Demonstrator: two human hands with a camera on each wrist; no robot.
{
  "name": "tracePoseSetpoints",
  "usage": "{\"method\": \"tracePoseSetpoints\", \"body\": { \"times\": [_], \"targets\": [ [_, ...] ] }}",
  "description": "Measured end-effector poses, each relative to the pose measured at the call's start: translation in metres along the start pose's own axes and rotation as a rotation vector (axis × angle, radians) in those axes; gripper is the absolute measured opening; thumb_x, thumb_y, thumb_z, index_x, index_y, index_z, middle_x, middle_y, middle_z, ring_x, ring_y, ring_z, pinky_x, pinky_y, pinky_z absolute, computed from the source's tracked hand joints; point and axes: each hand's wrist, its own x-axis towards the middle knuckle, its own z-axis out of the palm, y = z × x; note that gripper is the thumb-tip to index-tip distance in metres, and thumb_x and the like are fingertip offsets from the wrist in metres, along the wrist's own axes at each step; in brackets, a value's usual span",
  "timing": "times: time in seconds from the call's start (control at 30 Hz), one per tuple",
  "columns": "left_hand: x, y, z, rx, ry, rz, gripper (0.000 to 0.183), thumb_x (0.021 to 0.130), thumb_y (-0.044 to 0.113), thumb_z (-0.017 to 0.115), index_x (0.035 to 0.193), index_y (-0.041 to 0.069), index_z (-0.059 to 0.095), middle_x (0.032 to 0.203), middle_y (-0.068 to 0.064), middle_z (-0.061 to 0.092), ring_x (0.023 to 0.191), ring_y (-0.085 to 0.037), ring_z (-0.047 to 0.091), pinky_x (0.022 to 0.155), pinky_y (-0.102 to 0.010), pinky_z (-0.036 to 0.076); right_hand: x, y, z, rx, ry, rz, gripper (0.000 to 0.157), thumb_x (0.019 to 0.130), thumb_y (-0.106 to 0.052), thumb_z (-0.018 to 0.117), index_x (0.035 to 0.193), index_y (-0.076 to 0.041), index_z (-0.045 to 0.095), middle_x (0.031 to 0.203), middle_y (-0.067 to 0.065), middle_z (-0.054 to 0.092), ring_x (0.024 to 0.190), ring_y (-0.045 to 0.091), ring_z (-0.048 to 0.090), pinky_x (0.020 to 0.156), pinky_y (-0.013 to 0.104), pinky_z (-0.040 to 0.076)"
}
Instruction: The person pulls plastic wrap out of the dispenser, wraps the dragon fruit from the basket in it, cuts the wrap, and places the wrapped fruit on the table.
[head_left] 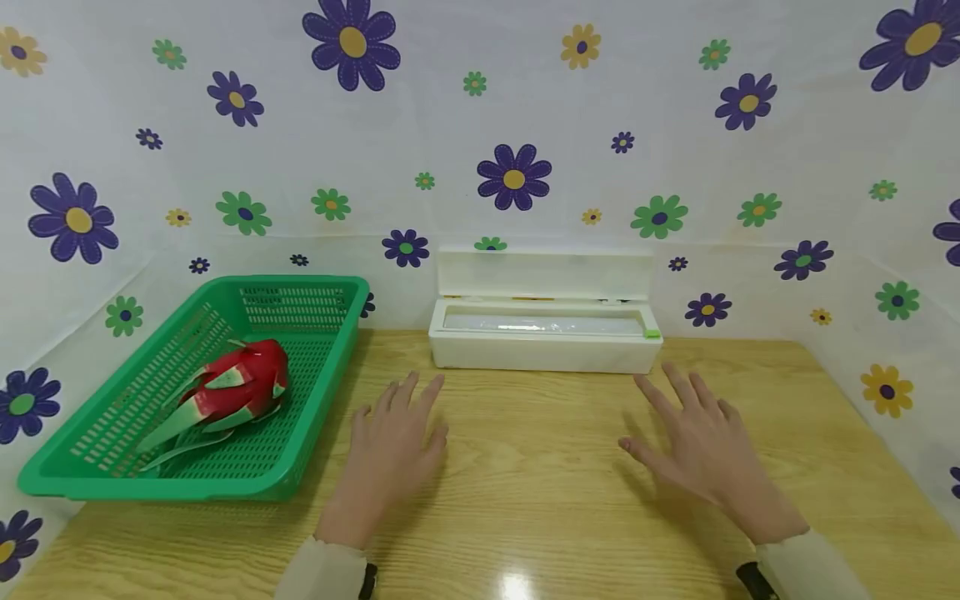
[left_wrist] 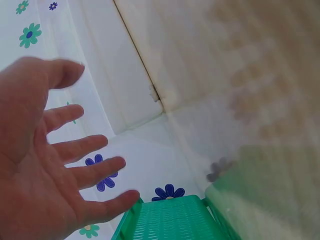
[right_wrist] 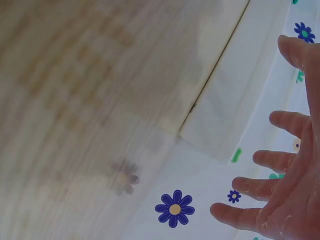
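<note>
A long white cling film dispenser box stands at the back middle of the table, its lid raised and a roll of clear film inside. My left hand, fingers spread, is over the table in front of the box's left end. Opposite it, my right hand spreads its fingers before the right end, also holding nothing. To the left, a green plastic basket contains a red dragon fruit with pale green scales. In the left wrist view, the box shows beyond the fingers.
The wooden table meets a white cloth backdrop printed with purple, green and yellow flowers, which also rises along both sides. A small bright green piece sits at the right end of the box. Black bands circle both wrists.
</note>
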Motion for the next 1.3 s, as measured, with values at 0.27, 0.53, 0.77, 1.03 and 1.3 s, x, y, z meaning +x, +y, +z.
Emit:
{"method": "tracePoseSetpoints", "body": {
  "times": [0.27,0.53,0.77,1.03,1.3],
  "targets": [
    [0.029,-0.004,0.006,-0.117,0.166,0.038,0.04,0.097,0.016,0.067,0.136,0.009,0.063,0.127,-0.015,0.07,0.096,-0.035,0.073,0.072,-0.052,0.057,0.021,0.018,0.002,0.097,0.122,-0.036,0.066,0.093,-0.032,0.073,0.147,-0.005,0.048,0.148,0.03,0.049,0.116,0.054,0.062,0.074,0.067,0.056],
    [0.059,-0.011,0.013,-0.163,0.252,0.031,0.032,0.093,0.005,0.065,0.125,0.009,0.07,0.116,-0.013,0.074,0.071,-0.024,0.063,0.057,-0.035,0.045,0.046,0.029,0.009,0.16,0.159,-0.088,0.056,0.093,-0.017,0.072,0.142,0.001,0.053,0.142,0.028,0.056,0.118,0.05,0.062,0.087,0.065,0.055],
    [0.08,-0.011,0.018,-0.161,0.227,0.037,0.029,0.098,0.013,0.062,0.126,0.011,0.069,0.116,-0.012,0.072,0.084,-0.03,0.07,0.067,-0.044,0.055,0.056,0.036,0.016,0.161,0.221,-0.118,0.049,0.091,-0.014,0.073,0.136,0.001,0.059,0.136,0.028,0.06,0.112,0.049,0.065,0.082,0.063,0.057],
    [0.102,-0.01,0.017,-0.151,0.177,0.017,0.031,0.099,0.016,0.063,0.13,0.012,0.067,0.123,-0.013,0.069,0.099,-0.033,0.069,0.075,-0.045,0.057,0.073,0.041,0.017,0.169,0.231,-0.138,0.04,0.092,-0.011,0.07,0.129,0.002,0.063,0.132,0.028,0.062,0.117,0.048,0.062,0.092,0.062,0.055],
    [0.116,-0.01,0.017,-0.104,0.058,-0.01,0.038,0.103,0.02,0.058,0.141,0.014,0.06,0.129,-0.015,0.065,0.112,-0.036,0.063,0.088,-0.051,0.053,0.091,0.045,0.014,0.166,0.169,-0.119,0.036,0.097,-0.014,0.064,0.127,0.005,0.065,0.134,0.028,0.062,0.119,0.049,0.061,0.093,0.064,0.054]
  ]
}}
